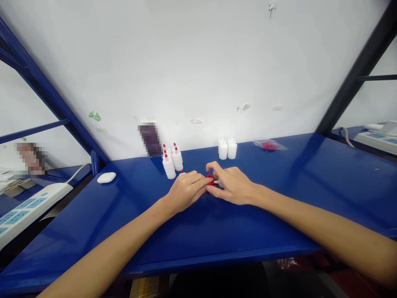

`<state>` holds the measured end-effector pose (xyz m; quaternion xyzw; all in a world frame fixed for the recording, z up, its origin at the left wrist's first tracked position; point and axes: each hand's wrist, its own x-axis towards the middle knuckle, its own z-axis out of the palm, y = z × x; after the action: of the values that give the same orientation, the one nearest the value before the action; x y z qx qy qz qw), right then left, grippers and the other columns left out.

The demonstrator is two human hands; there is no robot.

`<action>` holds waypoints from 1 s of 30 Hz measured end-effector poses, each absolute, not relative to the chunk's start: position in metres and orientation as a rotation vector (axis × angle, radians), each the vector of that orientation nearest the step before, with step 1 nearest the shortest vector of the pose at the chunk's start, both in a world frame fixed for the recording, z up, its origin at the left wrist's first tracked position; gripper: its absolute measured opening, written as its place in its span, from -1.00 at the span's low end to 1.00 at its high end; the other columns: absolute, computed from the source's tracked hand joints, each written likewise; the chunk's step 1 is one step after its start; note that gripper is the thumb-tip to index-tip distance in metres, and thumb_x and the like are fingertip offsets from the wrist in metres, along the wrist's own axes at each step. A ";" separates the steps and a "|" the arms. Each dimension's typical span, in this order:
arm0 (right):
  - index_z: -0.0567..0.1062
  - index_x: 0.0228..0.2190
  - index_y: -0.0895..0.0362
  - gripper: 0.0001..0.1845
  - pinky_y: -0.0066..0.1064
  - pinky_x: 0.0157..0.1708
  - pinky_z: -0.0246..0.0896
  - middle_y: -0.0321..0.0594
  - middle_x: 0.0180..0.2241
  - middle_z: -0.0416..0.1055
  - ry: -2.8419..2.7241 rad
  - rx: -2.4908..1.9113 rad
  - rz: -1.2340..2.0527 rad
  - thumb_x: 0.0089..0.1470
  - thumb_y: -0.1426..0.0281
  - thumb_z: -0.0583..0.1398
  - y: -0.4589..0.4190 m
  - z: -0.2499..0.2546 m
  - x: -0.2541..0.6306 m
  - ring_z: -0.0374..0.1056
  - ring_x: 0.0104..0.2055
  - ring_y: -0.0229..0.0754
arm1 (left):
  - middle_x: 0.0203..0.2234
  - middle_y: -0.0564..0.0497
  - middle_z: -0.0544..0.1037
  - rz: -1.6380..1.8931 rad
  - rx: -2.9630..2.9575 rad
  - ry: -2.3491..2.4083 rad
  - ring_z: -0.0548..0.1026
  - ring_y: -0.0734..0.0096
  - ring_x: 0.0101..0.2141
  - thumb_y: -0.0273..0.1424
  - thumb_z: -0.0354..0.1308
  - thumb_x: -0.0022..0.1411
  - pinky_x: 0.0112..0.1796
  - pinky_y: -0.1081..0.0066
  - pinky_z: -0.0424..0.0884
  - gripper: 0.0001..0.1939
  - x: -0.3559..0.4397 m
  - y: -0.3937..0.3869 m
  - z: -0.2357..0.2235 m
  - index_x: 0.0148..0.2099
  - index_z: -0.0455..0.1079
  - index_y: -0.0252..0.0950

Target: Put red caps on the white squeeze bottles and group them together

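My left hand reaches in from the left, its fingers together and their tips on a small heap of red caps. Whether a cap is between these fingers is hidden. Facing it from the right, my right hand curls thumb and forefinger around a white squeeze bottle, of which only a pale tip shows beside the caps. Just behind my left hand, another bottle's red tip pokes up. Farther back on the left stand several white bottles with red caps.
Two white bottles without red tips stand near the wall. To their right lies a clear plastic bag with red pieces in it. A white rounded case rests on the blue table at left. A power strip sits beyond the left edge.
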<state>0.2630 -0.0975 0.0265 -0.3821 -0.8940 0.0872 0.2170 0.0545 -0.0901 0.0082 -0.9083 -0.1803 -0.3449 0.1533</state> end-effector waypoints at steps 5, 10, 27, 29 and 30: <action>0.13 0.09 0.17 -0.53 -0.41 -0.49 -0.08 -0.31 -0.50 0.45 -2.561 -1.055 0.107 0.20 0.25 0.01 -0.105 0.027 0.258 0.37 -0.48 -0.11 | -0.35 -0.06 0.57 -0.807 -2.599 -0.539 0.48 0.38 -0.38 -0.41 -0.08 0.43 -0.38 0.36 0.42 -0.73 0.058 -0.092 0.007 -0.02 0.42 -0.36; 0.12 0.10 0.18 -0.55 -0.40 -0.49 -0.08 -0.27 -0.48 0.44 -2.634 -1.013 0.128 0.21 0.31 -0.02 -0.107 0.030 0.259 0.33 -0.49 -0.11 | -0.41 -0.02 0.56 -0.768 -2.498 -0.460 0.47 0.38 -0.41 -0.38 -0.03 0.41 -0.42 0.35 0.35 -0.76 0.060 -0.093 0.011 -0.17 0.45 -0.35; 0.22 -0.09 0.11 -0.70 -0.41 -0.48 0.00 -0.43 -0.58 0.23 -2.455 -0.668 0.479 0.12 0.33 0.00 -0.102 0.025 0.268 0.13 -0.58 -0.24 | -0.56 0.08 0.48 -0.878 -2.427 -0.403 0.40 0.52 -0.57 -0.43 -0.04 0.39 -0.54 0.45 0.26 -0.81 0.071 -0.105 0.018 -0.18 0.40 -0.34; 0.18 0.01 0.13 -0.60 -0.41 -0.46 0.02 -0.44 -0.57 0.25 -2.408 -0.698 0.528 0.18 0.22 0.03 -0.099 0.025 0.269 0.17 -0.56 -0.24 | -0.57 0.08 0.47 -0.855 -2.421 -0.456 0.39 0.51 -0.57 -0.41 -0.08 0.40 -0.52 0.45 0.27 -0.77 0.062 -0.100 0.026 -0.20 0.39 -0.33; 0.16 0.05 0.13 -0.55 -0.41 -0.45 0.03 -0.43 -0.56 0.26 -2.373 -0.732 0.536 0.21 0.18 0.04 -0.097 0.026 0.269 0.19 -0.54 -0.24 | -0.56 0.06 0.46 -0.855 -2.406 -0.498 0.39 0.50 -0.56 -0.40 -0.08 0.40 -0.50 0.45 0.28 -0.76 0.055 -0.097 0.031 -0.24 0.38 -0.33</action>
<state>0.2690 -0.0968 0.0256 -0.2754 -0.8921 0.2014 0.2961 0.0551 -0.0969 0.0312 -0.8913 -0.1845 -0.3169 0.2667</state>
